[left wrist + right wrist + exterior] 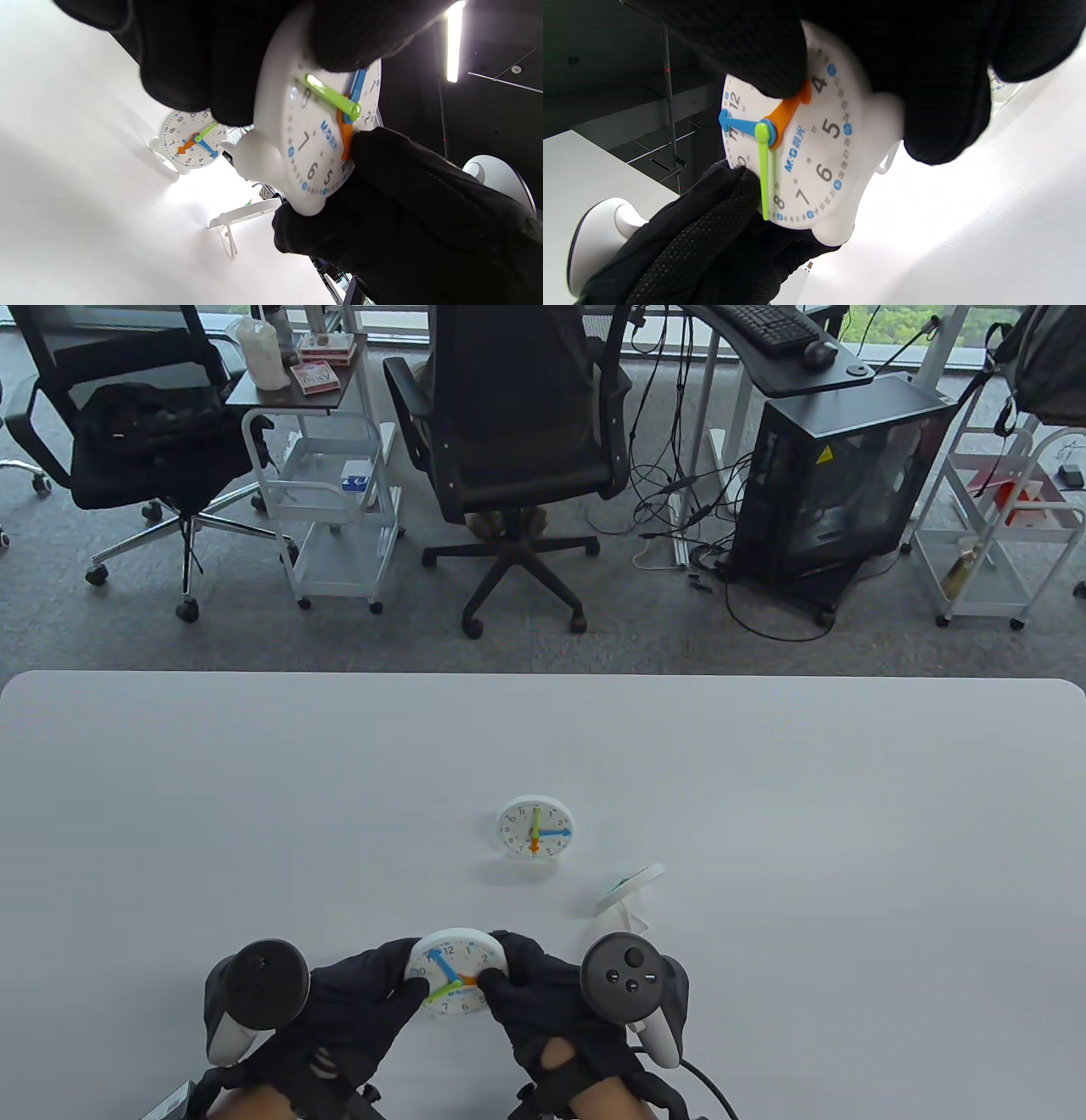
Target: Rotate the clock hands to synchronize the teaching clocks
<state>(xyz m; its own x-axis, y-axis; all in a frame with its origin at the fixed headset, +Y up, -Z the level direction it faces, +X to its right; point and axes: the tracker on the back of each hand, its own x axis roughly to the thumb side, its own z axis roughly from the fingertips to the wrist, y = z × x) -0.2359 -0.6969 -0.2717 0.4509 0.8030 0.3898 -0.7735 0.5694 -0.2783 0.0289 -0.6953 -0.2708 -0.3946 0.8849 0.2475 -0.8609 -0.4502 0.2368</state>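
a white teaching clock [456,973] is held at its rim by the left hand [356,1010]; its orange hand [788,111] is pinched by the right hand [551,1010].

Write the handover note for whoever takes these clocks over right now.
Left hand: holds the near clock by its left rim.
Right hand: grips the right rim, fingers on the orange hand, near the 4.
Near clock: blue near 11, green near 8.
Far clock: stands mid-table; green at 12, blue at 3, orange at 6.
Third clock: right of them, face turned away, unreadable.
Done: nothing matched yet.
Left: set all three hands of the near clock to the far clock's; check the third.
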